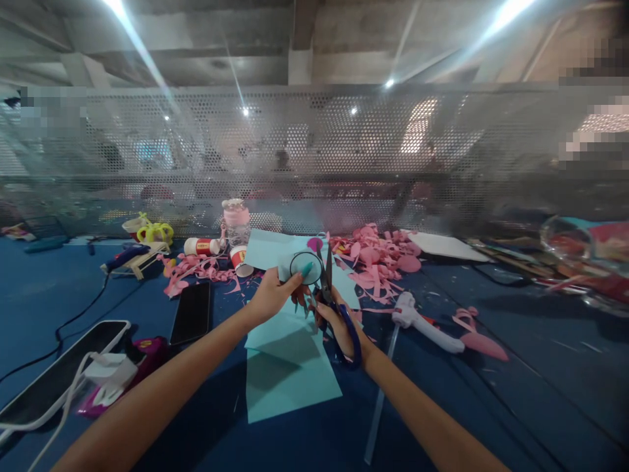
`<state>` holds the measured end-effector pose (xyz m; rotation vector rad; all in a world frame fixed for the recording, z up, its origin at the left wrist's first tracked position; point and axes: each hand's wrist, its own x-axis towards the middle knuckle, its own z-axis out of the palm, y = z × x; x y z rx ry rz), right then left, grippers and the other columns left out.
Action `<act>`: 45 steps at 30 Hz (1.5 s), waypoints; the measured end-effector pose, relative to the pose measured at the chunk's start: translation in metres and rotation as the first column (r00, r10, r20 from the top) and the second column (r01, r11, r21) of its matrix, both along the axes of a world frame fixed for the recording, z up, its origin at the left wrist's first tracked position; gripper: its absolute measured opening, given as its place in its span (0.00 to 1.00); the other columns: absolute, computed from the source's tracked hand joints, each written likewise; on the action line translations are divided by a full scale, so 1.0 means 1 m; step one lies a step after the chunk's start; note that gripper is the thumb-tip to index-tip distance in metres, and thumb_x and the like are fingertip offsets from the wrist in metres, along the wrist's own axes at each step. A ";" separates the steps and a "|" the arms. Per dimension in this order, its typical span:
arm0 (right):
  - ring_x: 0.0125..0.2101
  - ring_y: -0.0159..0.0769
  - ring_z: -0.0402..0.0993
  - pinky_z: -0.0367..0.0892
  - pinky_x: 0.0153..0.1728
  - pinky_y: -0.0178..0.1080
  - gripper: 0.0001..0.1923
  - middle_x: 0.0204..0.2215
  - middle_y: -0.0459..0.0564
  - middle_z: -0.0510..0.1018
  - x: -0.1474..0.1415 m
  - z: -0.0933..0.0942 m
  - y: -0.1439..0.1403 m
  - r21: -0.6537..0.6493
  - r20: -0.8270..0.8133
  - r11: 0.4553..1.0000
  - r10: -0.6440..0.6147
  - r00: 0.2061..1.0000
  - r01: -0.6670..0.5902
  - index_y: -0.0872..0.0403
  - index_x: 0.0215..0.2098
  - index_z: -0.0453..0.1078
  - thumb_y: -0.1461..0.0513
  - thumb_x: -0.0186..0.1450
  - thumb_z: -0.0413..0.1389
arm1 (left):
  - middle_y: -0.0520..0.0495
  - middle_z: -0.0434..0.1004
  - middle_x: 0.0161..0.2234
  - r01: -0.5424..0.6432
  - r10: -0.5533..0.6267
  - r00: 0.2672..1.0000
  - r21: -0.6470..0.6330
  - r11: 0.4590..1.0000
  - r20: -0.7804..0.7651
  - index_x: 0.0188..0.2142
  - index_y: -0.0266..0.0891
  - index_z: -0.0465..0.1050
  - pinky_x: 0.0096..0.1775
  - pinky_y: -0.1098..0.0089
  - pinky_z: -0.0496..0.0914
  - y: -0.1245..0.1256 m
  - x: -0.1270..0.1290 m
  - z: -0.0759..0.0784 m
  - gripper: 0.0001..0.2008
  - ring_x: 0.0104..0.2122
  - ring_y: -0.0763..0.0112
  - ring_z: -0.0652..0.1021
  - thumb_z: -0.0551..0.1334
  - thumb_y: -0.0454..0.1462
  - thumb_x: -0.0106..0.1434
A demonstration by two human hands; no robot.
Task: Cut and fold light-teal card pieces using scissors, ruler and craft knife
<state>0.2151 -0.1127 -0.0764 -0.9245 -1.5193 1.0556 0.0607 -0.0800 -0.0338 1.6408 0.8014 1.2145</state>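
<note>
My left hand (273, 292) pinches a small light-blue piece of paper or foam (303, 270) with a dark circle outlined on it. My right hand (344, 328) has its fingers in the dark blue handles of a pair of scissors (326, 275). The blades point up and stand slightly apart, close by the right edge of the circle. Whether they touch the piece, I cannot tell. Beneath both hands lie light-blue sheets (289, 387), partly overlapping. Behind the piece shows a small magenta round shape (314, 244).
Pink scraps (378, 259) are heaped behind my right hand. A white glue gun (427, 328) with a clear stick lies on the right. To the left are a black phone (191, 313), a white charger (111, 370), paper cups (201, 246) and a jar (236, 223). A perforated panel (206, 157) stands behind.
</note>
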 end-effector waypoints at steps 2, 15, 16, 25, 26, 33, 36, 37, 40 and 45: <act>0.21 0.28 0.62 0.61 0.23 0.33 0.12 0.21 0.40 0.64 0.000 0.001 0.000 0.002 0.003 1.000 0.011 1.000 -0.011 0.52 0.33 0.60 0.52 0.60 0.52 | 0.50 0.70 0.14 0.006 -0.006 1.000 -0.007 1.000 0.001 0.20 0.33 0.70 0.19 0.75 0.64 -0.001 0.001 0.001 0.27 0.15 0.76 0.71 0.59 0.58 0.51; 0.21 0.28 0.60 0.60 0.24 0.33 0.09 0.21 0.39 0.62 -0.002 0.006 -0.004 -0.012 0.041 1.000 -0.002 0.999 0.002 0.51 0.33 0.58 0.54 0.61 0.49 | 0.51 0.70 0.14 -0.005 0.005 1.000 0.023 1.000 -0.014 0.20 0.35 0.67 0.19 0.75 0.66 -0.007 0.004 0.002 0.25 0.15 0.75 0.71 0.59 0.56 0.53; 0.21 0.28 0.60 0.60 0.24 0.33 0.09 0.21 0.39 0.61 -0.001 0.006 -0.004 -0.009 0.041 1.000 -0.007 0.999 0.007 0.51 0.34 0.58 0.55 0.61 0.49 | 0.51 0.69 0.15 -0.003 0.004 1.000 0.029 1.000 -0.019 0.20 0.35 0.67 0.19 0.75 0.66 -0.008 0.004 0.003 0.25 0.15 0.75 0.71 0.59 0.56 0.53; 0.19 0.28 0.58 0.58 0.21 0.33 0.11 0.19 0.39 0.61 0.000 0.005 -0.003 -0.006 0.065 1.000 -0.008 0.998 0.008 0.52 0.32 0.59 0.53 0.62 0.48 | 0.51 0.69 0.16 0.002 -0.001 1.000 0.038 0.999 -0.017 0.23 0.35 0.67 0.19 0.74 0.67 -0.010 0.005 0.004 0.24 0.15 0.75 0.71 0.58 0.56 0.53; 0.18 0.28 0.58 0.57 0.20 0.33 0.11 0.18 0.39 0.60 0.001 0.005 -0.003 -0.009 0.070 1.000 -0.011 0.997 0.011 0.52 0.33 0.59 0.53 0.62 0.48 | 0.51 0.69 0.16 0.001 -0.001 1.000 0.040 0.999 -0.020 0.23 0.35 0.67 0.20 0.74 0.67 -0.009 0.005 0.003 0.24 0.15 0.75 0.71 0.58 0.56 0.53; 0.17 0.27 0.57 0.57 0.18 0.32 0.15 0.18 0.38 0.60 0.000 0.004 -0.003 -0.056 0.037 0.998 -0.001 0.999 0.003 0.52 0.34 0.59 0.49 0.62 0.48 | 0.50 0.70 0.16 0.001 0.000 1.000 0.044 0.999 -0.005 0.23 0.34 0.67 0.20 0.74 0.68 -0.009 0.005 0.001 0.24 0.16 0.75 0.72 0.58 0.55 0.55; 0.17 0.26 0.57 0.57 0.17 0.31 0.15 0.18 0.38 0.60 -0.001 0.005 -0.004 -0.048 0.029 0.999 0.010 1.000 -0.009 0.52 0.34 0.59 0.49 0.62 0.48 | 0.51 0.69 0.16 0.008 -0.009 1.000 0.028 1.000 0.011 0.23 0.34 0.67 0.20 0.74 0.68 -0.009 0.006 0.001 0.23 0.16 0.75 0.72 0.59 0.54 0.54; 0.17 0.26 0.56 0.57 0.17 0.31 0.15 0.18 0.38 0.60 -0.001 0.005 -0.004 -0.045 0.026 0.999 0.016 1.000 -0.014 0.52 0.34 0.59 0.49 0.62 0.48 | 0.51 0.69 0.16 0.011 -0.012 1.000 0.021 1.000 0.017 0.23 0.34 0.67 0.20 0.74 0.69 -0.010 0.006 0.001 0.23 0.16 0.75 0.72 0.59 0.55 0.54; 0.17 0.26 0.56 0.56 0.16 0.31 0.16 0.19 0.38 0.60 0.000 0.005 -0.003 -0.055 0.019 0.998 0.029 0.999 -0.028 0.52 0.34 0.59 0.48 0.62 0.48 | 0.51 0.69 0.17 0.008 -0.008 0.999 0.011 1.000 0.038 0.23 0.34 0.66 0.20 0.73 0.69 -0.010 0.007 0.000 0.24 0.16 0.74 0.72 0.60 0.55 0.53; 0.17 0.25 0.56 0.56 0.16 0.30 0.15 0.18 0.38 0.59 0.001 0.004 -0.002 -0.034 0.059 0.999 0.009 0.998 -0.007 0.53 0.34 0.58 0.49 0.62 0.47 | 0.50 0.70 0.18 0.015 -0.016 0.999 0.010 1.000 0.047 0.23 0.34 0.67 0.20 0.74 0.70 -0.010 0.007 0.001 0.24 0.16 0.75 0.72 0.60 0.55 0.52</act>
